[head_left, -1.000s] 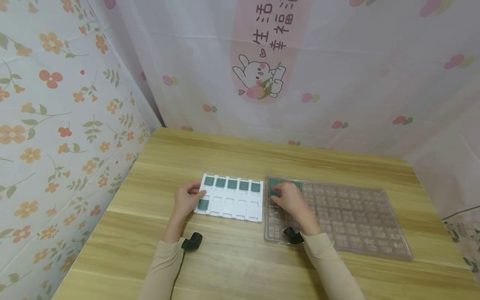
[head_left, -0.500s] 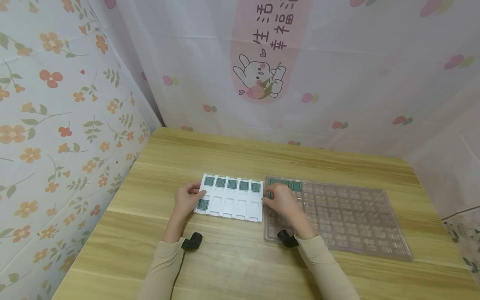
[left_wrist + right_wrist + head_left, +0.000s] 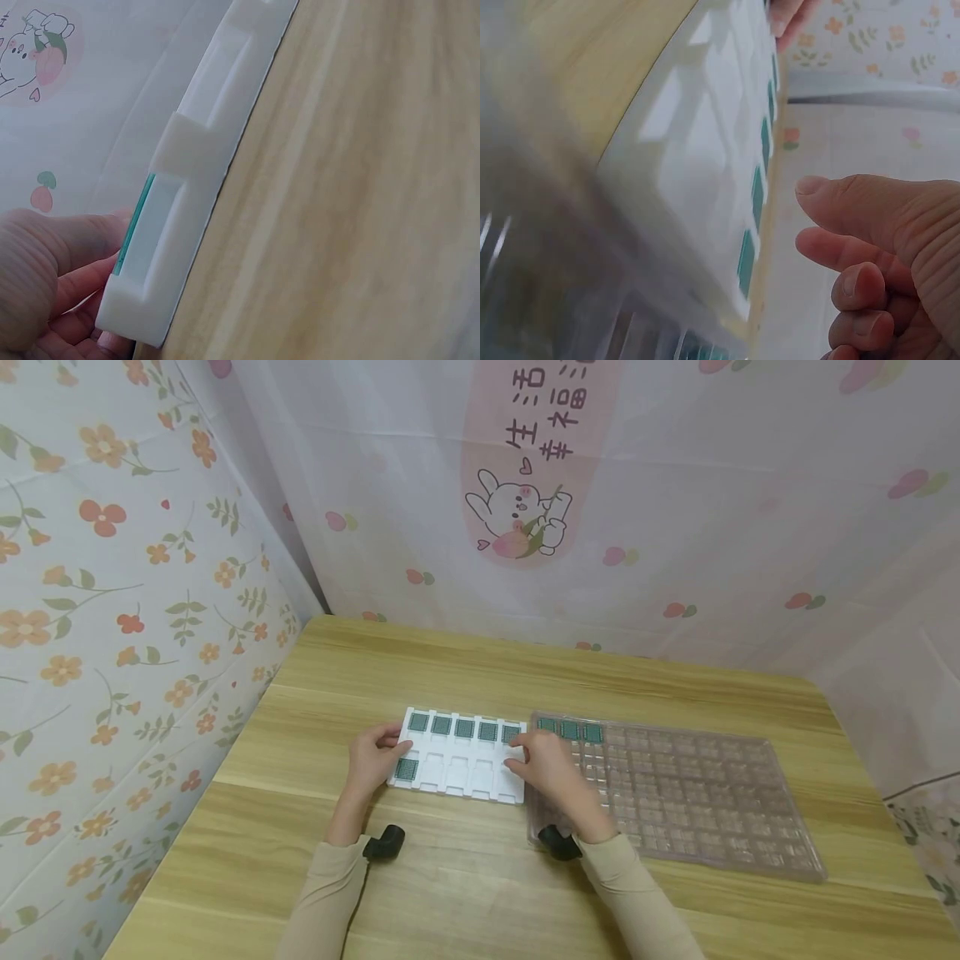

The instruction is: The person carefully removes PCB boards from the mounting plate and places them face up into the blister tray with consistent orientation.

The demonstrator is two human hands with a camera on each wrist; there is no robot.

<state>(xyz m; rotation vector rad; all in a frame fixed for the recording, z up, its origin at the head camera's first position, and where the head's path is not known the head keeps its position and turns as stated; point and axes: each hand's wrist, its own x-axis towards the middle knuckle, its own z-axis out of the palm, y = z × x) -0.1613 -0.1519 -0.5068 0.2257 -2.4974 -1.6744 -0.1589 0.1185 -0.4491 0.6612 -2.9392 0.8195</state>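
Note:
A white tray with pockets lies left of centre, with several square green chips along its far row and one chip at the near left. My left hand grips the tray's left end, thumb on top. In the left wrist view, the left hand holds the tray's corner beside a green chip edge. My right hand is over the tray's right end. Thumb and index finger of the right hand stand slightly apart, nothing visible between them; its other fingers are curled.
A large clear plastic tray with many pockets sits to the right, close against the white one. Three green chips show in its far left row; my right hand hides pockets nearby. A printed curtain hangs behind the wooden table.
My right hand has moved left from the clear tray's left pockets to the white tray's right end. My left hand has kept its grip on the white tray without moving.

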